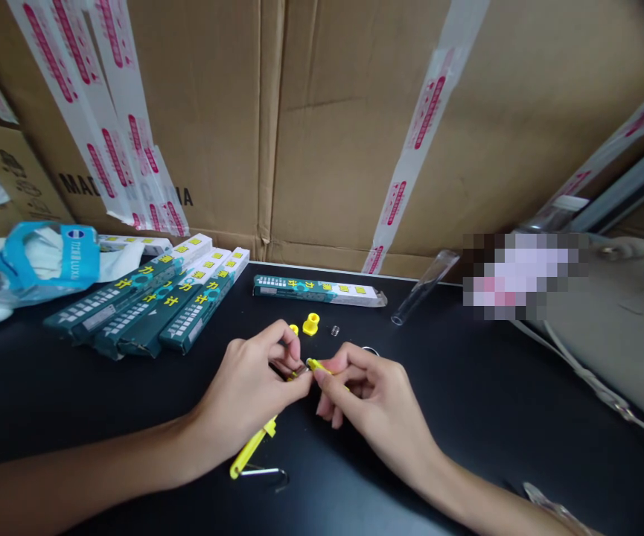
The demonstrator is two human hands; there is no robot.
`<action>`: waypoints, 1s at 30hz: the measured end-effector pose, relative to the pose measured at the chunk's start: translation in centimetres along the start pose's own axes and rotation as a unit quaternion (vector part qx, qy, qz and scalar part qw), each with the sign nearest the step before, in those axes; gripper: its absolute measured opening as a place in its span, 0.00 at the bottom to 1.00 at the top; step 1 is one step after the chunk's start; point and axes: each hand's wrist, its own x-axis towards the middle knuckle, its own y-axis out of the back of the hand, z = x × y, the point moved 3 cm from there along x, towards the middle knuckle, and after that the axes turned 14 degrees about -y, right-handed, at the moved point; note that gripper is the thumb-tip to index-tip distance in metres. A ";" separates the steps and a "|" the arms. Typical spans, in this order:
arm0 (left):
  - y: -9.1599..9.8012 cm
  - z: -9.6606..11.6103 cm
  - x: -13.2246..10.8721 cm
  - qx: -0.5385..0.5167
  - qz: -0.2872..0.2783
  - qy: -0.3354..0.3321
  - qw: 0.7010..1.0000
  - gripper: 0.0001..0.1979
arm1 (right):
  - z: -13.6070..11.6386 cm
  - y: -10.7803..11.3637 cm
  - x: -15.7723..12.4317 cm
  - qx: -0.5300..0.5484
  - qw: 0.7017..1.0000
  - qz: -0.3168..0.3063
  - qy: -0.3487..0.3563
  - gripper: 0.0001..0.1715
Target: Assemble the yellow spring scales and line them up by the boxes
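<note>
Both hands meet over the black table. My left hand [252, 380] is closed in a pinch on a small shiny metal piece [300, 371], mostly hidden by the fingers. Facing it, my right hand [374, 391] pinches a small yellow plastic part [317, 365], whose tip touches or nearly touches the metal piece. Below my left wrist lies a yellow plastic rod [249, 452] with a bent metal hook [269, 471] at its lower end. Just beyond the fingers are a yellow cap [311, 324] and a small coil spring [335, 330]. A metal ring [371, 350] shows partly behind my right hand.
Several green-and-white boxes [187, 298] lie fanned at the left beside a blue tissue pack [48, 253]. Another box [319, 290] and a clear tube [425, 288] are at the back. A pale bag [623, 320] sits right. Large cartons [344, 149] wall the far edge.
</note>
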 end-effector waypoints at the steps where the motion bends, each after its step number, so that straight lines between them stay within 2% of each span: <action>1: 0.0 -0.2 0.0 -0.014 -0.001 0.008 1.000 0.10 | 0.1 0.0 0.0 0.005 1.000 -0.008 0.000 0.16; 6: 0.0 -1.1 0.0 -0.147 -0.015 0.069 0.987 0.14 | 0.4 0.7 0.3 -0.024 0.999 -0.027 0.001 0.17; 9: 0.0 -1.1 0.1 -0.178 -0.020 0.072 0.981 0.18 | 0.3 1.4 0.6 -0.066 0.997 -0.028 0.023 0.16; 18: 0.2 -0.9 0.2 -0.165 -0.038 0.047 0.984 0.22 | -1.6 2.2 0.0 -0.222 0.963 -0.010 0.153 0.11; 24: 0.1 -1.1 0.1 -0.145 -0.051 0.051 0.987 0.21 | -1.5 2.2 -0.4 -0.329 0.903 -0.002 0.277 0.16; 27: 0.0 -1.1 0.1 -0.137 -0.054 0.055 0.988 0.21 | -1.4 2.4 -0.4 -0.350 0.892 -0.002 0.288 0.16; 30: 0.1 -1.1 0.2 -0.136 -0.057 0.047 0.988 0.20 | -1.4 2.5 -0.3 -0.335 0.903 0.024 0.268 0.12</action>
